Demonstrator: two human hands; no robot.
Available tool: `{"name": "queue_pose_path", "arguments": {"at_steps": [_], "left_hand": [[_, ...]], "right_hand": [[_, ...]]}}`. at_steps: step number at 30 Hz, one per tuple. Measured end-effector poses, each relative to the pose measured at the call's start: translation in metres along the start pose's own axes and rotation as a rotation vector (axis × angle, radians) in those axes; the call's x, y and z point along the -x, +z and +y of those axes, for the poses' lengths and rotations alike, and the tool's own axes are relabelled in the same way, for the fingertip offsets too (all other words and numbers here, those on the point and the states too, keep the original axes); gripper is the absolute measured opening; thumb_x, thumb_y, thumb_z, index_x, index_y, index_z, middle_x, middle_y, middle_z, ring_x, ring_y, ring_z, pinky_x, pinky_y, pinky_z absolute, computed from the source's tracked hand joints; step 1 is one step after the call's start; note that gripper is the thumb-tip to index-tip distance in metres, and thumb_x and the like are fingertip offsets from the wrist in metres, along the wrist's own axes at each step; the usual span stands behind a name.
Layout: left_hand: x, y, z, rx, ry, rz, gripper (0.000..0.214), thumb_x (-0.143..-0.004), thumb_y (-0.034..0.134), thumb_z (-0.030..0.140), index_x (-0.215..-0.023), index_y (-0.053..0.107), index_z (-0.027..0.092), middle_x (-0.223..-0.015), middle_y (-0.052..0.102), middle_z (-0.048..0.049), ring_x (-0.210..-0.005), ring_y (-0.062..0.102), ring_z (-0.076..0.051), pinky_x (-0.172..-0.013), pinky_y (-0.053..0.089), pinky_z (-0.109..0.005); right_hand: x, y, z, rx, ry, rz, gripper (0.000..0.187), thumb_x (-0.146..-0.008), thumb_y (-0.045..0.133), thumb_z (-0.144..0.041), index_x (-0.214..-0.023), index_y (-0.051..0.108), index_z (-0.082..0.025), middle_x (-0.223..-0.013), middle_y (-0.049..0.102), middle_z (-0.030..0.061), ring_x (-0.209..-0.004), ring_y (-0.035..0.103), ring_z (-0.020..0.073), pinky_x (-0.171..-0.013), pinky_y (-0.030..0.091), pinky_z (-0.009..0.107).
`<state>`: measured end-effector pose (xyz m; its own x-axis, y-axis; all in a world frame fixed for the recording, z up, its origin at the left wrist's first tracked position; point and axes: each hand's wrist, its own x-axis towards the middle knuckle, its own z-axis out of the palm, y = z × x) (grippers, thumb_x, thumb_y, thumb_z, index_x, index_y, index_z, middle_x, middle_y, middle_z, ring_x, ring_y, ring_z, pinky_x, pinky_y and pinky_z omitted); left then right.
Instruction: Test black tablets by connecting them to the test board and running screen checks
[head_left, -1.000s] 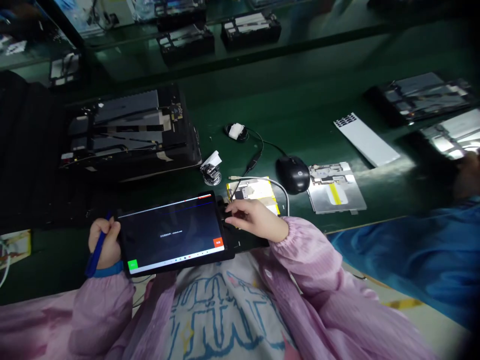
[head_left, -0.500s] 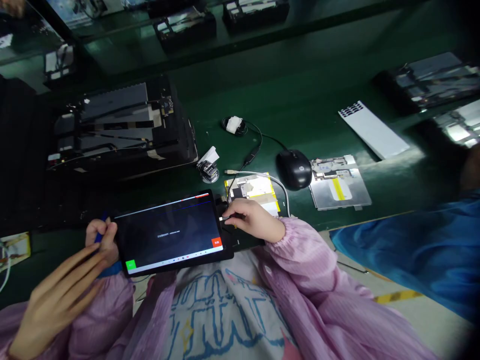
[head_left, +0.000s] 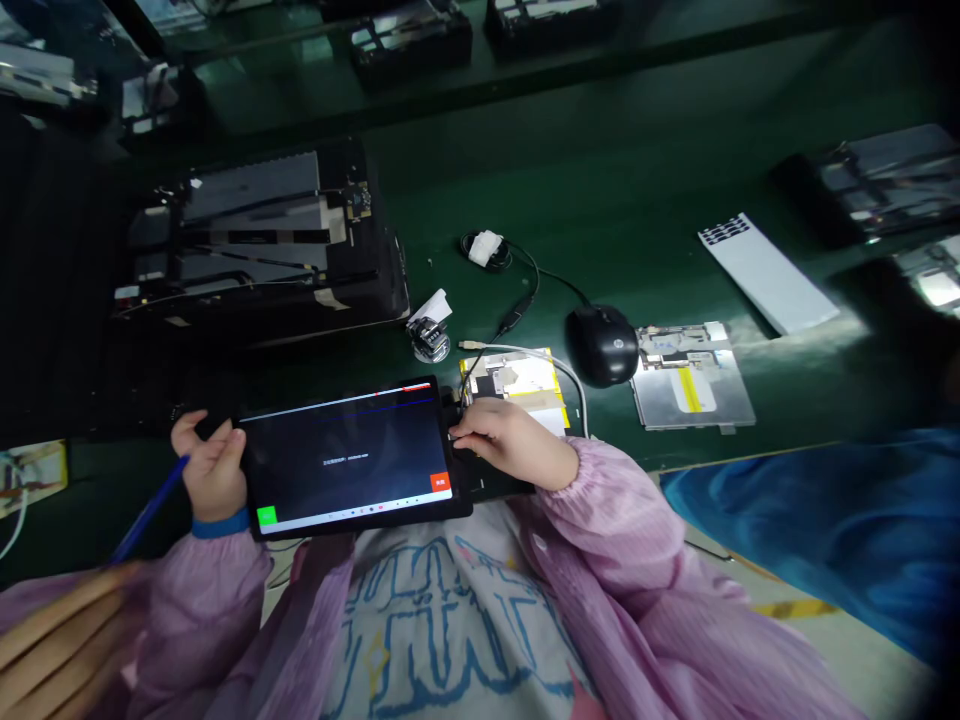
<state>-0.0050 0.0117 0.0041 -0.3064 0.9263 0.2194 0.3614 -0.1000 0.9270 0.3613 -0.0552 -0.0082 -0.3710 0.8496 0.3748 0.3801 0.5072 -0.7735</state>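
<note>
A black, flat, rectangular tablet with a lit dark screen (head_left: 345, 462) is held at the near edge of the dark green worktop (head_left: 630, 240), overlapping that edge; whether its underside rests on anything is hidden. It should handle as stiff and fairly light, with smooth, slippery glass that could crack, so it is best taken by its narrow side edges, fingers underneath and off the screen.

The left hand (head_left: 214, 470) has its grip clamped on the tablet's left edge, thumb at the rim. At the right edge, the right hand (head_left: 510, 440) has thumb and forefinger pinched together on what looks like a small cable plug (head_left: 452, 436), mostly covered; whether it is seated, I cannot tell.

Near the left hand slants a slim blue pen (head_left: 150, 510), its lower end by another person's blurred hand (head_left: 67, 640).

Beyond the right hand, away from the near edge, lie a yellow-edged white battery panel (head_left: 517, 380), a thin white cable (head_left: 551, 355), a glossy black mouse (head_left: 604, 345) and a silver metal plate with a yellow strip (head_left: 694, 385). Farther toward the far edge, left of the mouse, stands a stack of black tablet housings (head_left: 255, 240).
</note>
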Motion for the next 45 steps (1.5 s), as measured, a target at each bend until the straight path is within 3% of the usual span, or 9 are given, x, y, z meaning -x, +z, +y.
{"name": "queue_pose_path", "arguments": {"at_steps": [5, 12, 16, 28, 34, 41, 45], "left_hand": [[0.003, -0.003, -0.001, 0.199, -0.098, -0.085, 0.071, -0.057, 0.085, 0.044, -0.109, 0.040, 0.024, -0.066, 0.061, 0.0067, -0.054, 0.060, -0.013, -0.065, 0.054, -0.030], [0.009, -0.004, 0.001, 0.230, -0.092, -0.138, 0.050, -0.065, 0.080, 0.041, -0.091, 0.042, 0.023, -0.064, 0.057, 0.0048, -0.051, 0.055, -0.011, -0.052, 0.044, -0.024], [0.010, -0.005, 0.000, 0.228, -0.089, -0.119, 0.041, -0.066, 0.078, 0.036, -0.080, 0.043, 0.021, -0.060, 0.050, 0.0052, -0.050, 0.050, -0.010, -0.051, 0.040, -0.023], [0.012, -0.005, -0.001, 0.236, -0.087, -0.101, 0.038, -0.065, 0.078, 0.037, -0.074, 0.046, 0.020, -0.064, 0.048, 0.0031, -0.056, 0.045, -0.011, -0.055, 0.035, -0.025], [0.012, -0.005, -0.005, 0.217, -0.084, -0.125, 0.039, -0.064, 0.079, 0.038, -0.071, 0.046, 0.020, -0.065, 0.047, 0.0024, -0.058, 0.042, -0.011, -0.056, 0.035, -0.025], [0.014, -0.003, -0.005, 0.321, -0.127, -0.208, 0.042, -0.066, 0.079, 0.042, -0.073, 0.044, 0.021, -0.064, 0.047, 0.0034, -0.052, 0.042, -0.010, -0.050, 0.034, -0.024], [0.013, -0.005, -0.007, 0.304, -0.129, -0.205, 0.042, -0.066, 0.079, 0.042, -0.073, 0.044, 0.020, -0.062, 0.047, 0.0034, -0.052, 0.042, -0.010, -0.050, 0.034, -0.024]], "right_hand": [[0.001, 0.002, -0.001, 0.001, 0.030, -0.009, 0.012, -0.090, 0.058, -0.021, -0.078, 0.062, -0.019, -0.073, 0.067, 0.0056, -0.071, 0.062, 0.0183, -0.064, 0.051, 0.031], [0.007, 0.005, -0.008, -0.009, 0.112, -0.015, 0.013, -0.091, 0.057, -0.027, -0.084, 0.066, -0.020, -0.078, 0.069, 0.0067, -0.073, 0.065, 0.0190, -0.065, 0.054, 0.033], [0.009, 0.007, -0.014, 0.037, 0.161, -0.016, 0.014, -0.091, 0.056, -0.030, -0.090, 0.068, -0.021, -0.080, 0.069, 0.0067, -0.074, 0.065, 0.0195, -0.067, 0.054, 0.035], [0.003, 0.003, -0.026, 0.336, 0.027, -0.099, 0.012, -0.091, 0.054, -0.023, -0.089, 0.066, -0.019, -0.076, 0.062, 0.0067, -0.070, 0.055, 0.0195, -0.064, 0.047, 0.034], [-0.002, 0.004, -0.029, 0.457, -0.015, -0.133, 0.009, -0.083, 0.054, -0.016, -0.081, 0.061, -0.019, -0.068, 0.056, 0.0043, -0.065, 0.052, 0.0195, -0.062, 0.046, 0.033], [-0.006, 0.006, -0.030, 0.423, 0.020, -0.137, 0.010, -0.077, 0.050, -0.012, -0.079, 0.058, -0.020, -0.071, 0.056, 0.0046, -0.066, 0.055, 0.0189, -0.060, 0.046, 0.031], [-0.009, -0.004, -0.033, 0.426, 0.043, -0.116, 0.011, -0.076, 0.049, -0.013, -0.070, 0.053, -0.021, -0.067, 0.054, 0.0035, -0.062, 0.053, 0.0179, -0.055, 0.045, 0.030]]}}
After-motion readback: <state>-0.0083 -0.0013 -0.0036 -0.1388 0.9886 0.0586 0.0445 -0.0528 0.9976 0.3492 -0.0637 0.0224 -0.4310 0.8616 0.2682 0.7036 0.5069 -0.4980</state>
